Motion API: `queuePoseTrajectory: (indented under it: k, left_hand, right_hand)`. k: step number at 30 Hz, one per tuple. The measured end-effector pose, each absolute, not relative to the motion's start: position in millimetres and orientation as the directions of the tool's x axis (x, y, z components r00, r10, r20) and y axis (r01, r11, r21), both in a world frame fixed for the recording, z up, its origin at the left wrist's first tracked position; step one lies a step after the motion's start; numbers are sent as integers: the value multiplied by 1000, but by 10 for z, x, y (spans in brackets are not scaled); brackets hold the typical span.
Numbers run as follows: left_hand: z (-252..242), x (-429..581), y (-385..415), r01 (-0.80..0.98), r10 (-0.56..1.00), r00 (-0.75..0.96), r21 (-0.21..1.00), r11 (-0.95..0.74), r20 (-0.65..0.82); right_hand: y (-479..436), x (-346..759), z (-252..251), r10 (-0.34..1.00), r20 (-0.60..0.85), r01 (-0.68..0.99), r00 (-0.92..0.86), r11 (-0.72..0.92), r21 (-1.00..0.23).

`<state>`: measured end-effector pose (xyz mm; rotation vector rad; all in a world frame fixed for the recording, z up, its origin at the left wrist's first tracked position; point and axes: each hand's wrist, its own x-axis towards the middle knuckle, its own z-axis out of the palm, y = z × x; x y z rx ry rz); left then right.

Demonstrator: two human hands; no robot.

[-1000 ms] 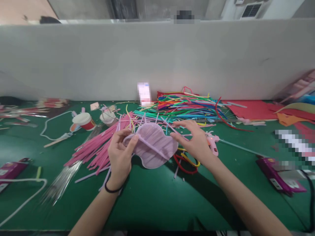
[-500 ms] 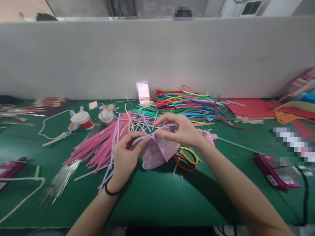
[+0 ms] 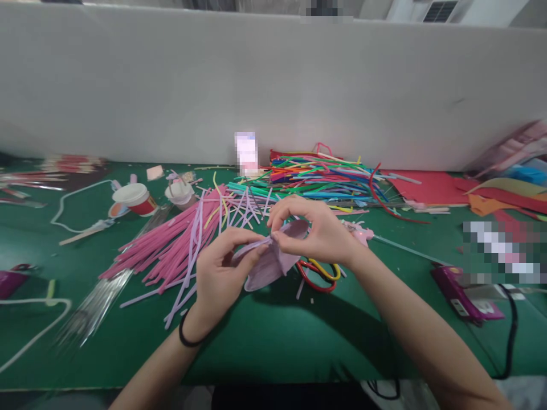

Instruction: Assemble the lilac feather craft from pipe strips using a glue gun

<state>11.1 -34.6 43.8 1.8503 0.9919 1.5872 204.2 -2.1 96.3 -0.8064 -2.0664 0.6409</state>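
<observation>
Above the green table I hold a lavender petal-shaped piece (image 3: 262, 274) that looks made of pipe cleaners, with a raised ridge across it. My left hand (image 3: 220, 273), with a black band at the wrist, pinches its upper left edge between thumb and fingers. Right beside it, my right hand (image 3: 318, 233) pinches the top by the ridge and hides part of the right side. Scissors (image 3: 327, 288) with red and yellow handles lie behind and below the piece. Loose lavender pipe cleaners (image 3: 194, 245) and a bundle of pink pipe cleaners (image 3: 171, 245) are left of my hands.
Multicoloured pipe cleaners (image 3: 307, 176) are piled at the back against a white partition (image 3: 171, 85). At left stand a red-and-white paper cup (image 3: 147, 206) and thin wires (image 3: 92, 307). At right are a purple box (image 3: 453, 293), a black cable (image 3: 509, 336) and red sheets (image 3: 427, 185).
My right fingers have closed in at the top of the piece, nearer my left fingertips. The piece has turned and folded more along its ridge. The whole view has shifted slightly.
</observation>
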Motion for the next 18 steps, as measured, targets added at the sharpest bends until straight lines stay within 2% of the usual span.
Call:
queuePoseTrajectory:
  k: [8, 18]
  left_hand:
    - [426, 82, -340, 231, 822, 16, 798, -557, 569]
    - [432, 66, -360, 255, 821, 26, 790, -557, 570]
  right_hand:
    - [2, 2133, 964, 748, 416, 250, -517, 597, -762]
    - [30, 2132, 925, 729, 490, 183, -478, 629, -756]
